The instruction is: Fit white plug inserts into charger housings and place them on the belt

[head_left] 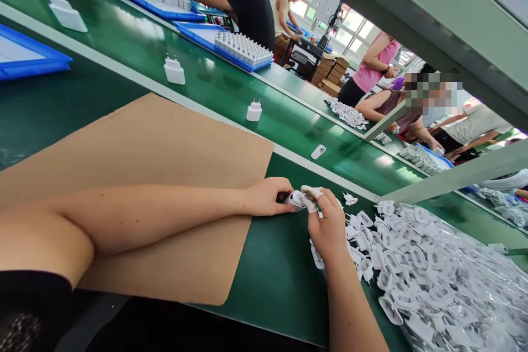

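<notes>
My left hand [268, 197] is closed around a white charger housing [296, 198], held just above the green table past the cardboard's right edge. From the other side my right hand [330, 223] closes on the end of the same charger. Pale covers sit on its fingertips. Those fingers partly hide the joint, so I cannot tell whether a separate plug piece is between them. To the right of my right hand lies a loose pile of white plug covers [396, 264], some with pins showing. One plug cover [350, 198] lies apart behind the hand.
A brown cardboard sheet [165, 148] lies under my left forearm. Beyond a pale rail, white chargers [175, 70] stand spaced along a green belt [214, 85]. Blue trays [198, 33] hold chargers. Clear plastic [466, 242] surrounds the pile; a metal beam [454, 176] slants above. Several people work opposite.
</notes>
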Motion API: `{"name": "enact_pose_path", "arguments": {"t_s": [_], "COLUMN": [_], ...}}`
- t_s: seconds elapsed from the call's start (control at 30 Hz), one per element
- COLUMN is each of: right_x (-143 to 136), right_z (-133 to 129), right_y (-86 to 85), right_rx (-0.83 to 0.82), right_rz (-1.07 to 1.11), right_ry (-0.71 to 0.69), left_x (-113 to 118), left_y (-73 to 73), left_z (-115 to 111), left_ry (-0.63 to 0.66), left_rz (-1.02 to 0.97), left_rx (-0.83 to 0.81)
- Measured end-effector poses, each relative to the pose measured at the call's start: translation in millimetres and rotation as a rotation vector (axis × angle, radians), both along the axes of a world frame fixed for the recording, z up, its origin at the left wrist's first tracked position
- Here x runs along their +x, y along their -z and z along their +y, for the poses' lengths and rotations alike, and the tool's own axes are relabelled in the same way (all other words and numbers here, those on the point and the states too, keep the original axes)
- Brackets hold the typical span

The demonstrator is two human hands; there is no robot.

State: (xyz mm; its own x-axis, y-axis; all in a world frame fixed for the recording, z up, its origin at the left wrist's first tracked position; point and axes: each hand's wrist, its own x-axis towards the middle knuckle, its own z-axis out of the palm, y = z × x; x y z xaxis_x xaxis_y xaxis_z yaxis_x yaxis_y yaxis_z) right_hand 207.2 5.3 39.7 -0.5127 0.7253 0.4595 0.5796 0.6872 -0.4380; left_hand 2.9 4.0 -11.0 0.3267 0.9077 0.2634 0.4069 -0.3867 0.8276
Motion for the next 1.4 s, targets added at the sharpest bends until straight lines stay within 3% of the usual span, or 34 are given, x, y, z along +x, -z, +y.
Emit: {"name": "enact_pose_path", "arguments": {"t_s": [0.17, 0.4, 0.8, 1.13, 1.4], "right_x": [-5, -2, -5, -15, -10], "right_z": [2, 4, 3, -1, 0], "right_y": [3.0, 3.8, -0.6, -9.1, 5.5], "right_rx": [0.024, 0.116, 0.093, 0.097, 0.078], "right_rz": [-0.098, -0.065, -0.064, -0.289, -0.226], "right_ry": [-0.036, -0.014, -0.035, 0.094, 0.179], "left_x": [0, 0, -1, -1, 2], "left_y": [-1.4, 0.6, -0.7, -1.9, -2.9], "left_z": [-2, -1, 0, -2, -2], "left_ry": [0.002, -0.008, 0.005, 0.000, -0.058], "left_rz": [-0.028, -0.048, -0.038, -0.061, 0.000], "left_rx": [0.017, 0.000, -0.018, -0.014, -0.063]}}
